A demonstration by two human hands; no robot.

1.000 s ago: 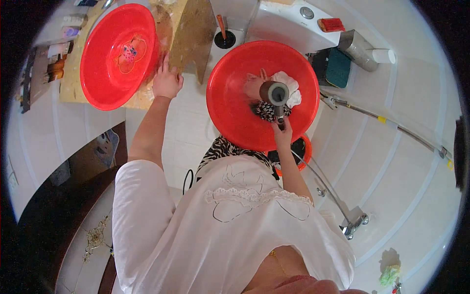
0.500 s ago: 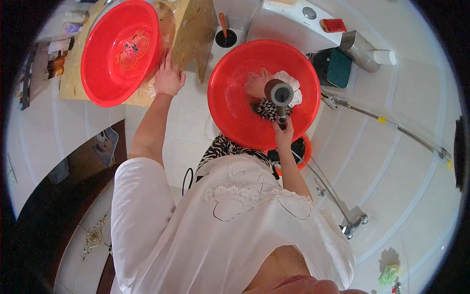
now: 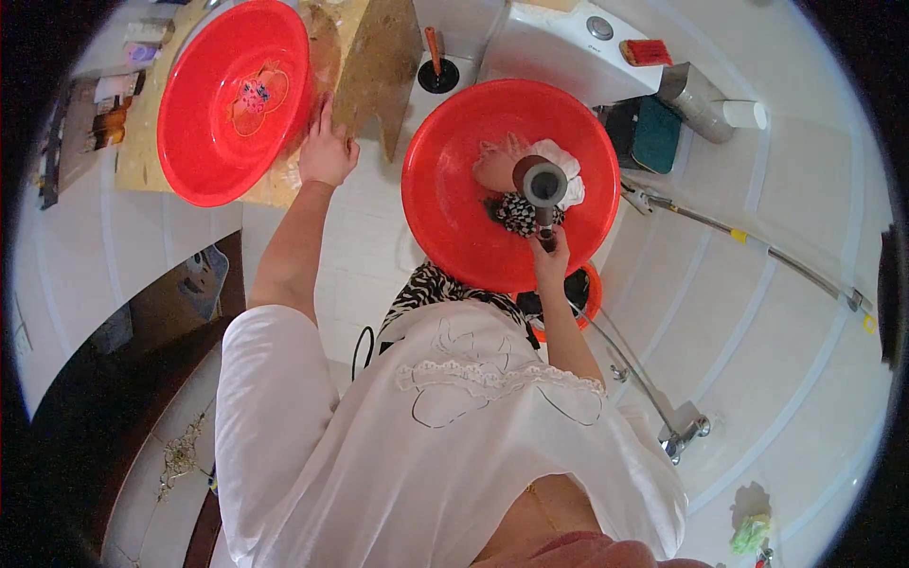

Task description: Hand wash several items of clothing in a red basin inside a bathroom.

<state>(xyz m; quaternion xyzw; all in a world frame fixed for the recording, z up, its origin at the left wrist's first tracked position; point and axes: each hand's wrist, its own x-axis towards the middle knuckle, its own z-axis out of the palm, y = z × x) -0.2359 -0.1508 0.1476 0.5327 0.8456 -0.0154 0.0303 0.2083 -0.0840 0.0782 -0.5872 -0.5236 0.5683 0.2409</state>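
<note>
My right hand [image 3: 548, 257] is closed around the handle of a dark handheld device [image 3: 543, 182] with a short barrel and a round grey end; whether it is a hair dryer or a shower head I cannot tell. The device hangs over a large red basin [image 3: 445, 218] in front of my thighs. Inside lie pinkish cloth [image 3: 500, 166], white cloth [image 3: 574, 191] and a black-and-white checked cloth [image 3: 518, 216], partly hidden by the device. My left hand [image 3: 328, 156] lies flat on the counter edge, fingers spread, beside a second red basin [image 3: 194, 123] with a printed bottom.
A white toilet tank [image 3: 544, 47] stands behind the right basin, with a red brush [image 3: 646, 52] on it. A plunger [image 3: 437, 74] stands left of the tank. Below the right basin sits a smaller orange-red bucket [image 3: 594, 289] with dark contents. A metal hose [image 3: 644, 377] runs from the wall tap [image 3: 684, 439].
</note>
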